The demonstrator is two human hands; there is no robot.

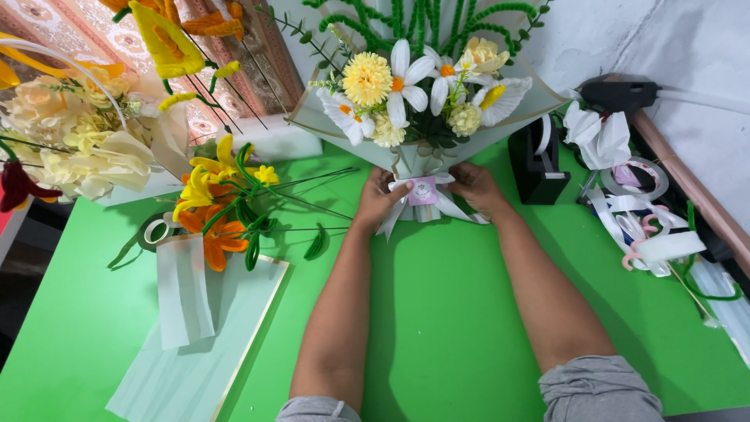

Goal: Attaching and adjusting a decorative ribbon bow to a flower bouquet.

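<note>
A bouquet [426,86] of white daisies and yellow pompom flowers, wrapped in pale green paper, stands at the back of the green table [437,312]. My left hand [379,199] and my right hand [476,187] grip its narrow base from either side. Between my fingers hangs a white ribbon bow [441,205] with a small pale purple square tag [423,190] at its centre. My thumbs rest next to the tag.
Loose yellow and orange artificial lilies [215,207] lie on the left above sheets of pale wrapping paper [199,344]. A tape roll [156,230] sits beside them. A black tape dispenser [537,160], white ribbon scraps [625,211] and a glue gun [621,94] crowd the right.
</note>
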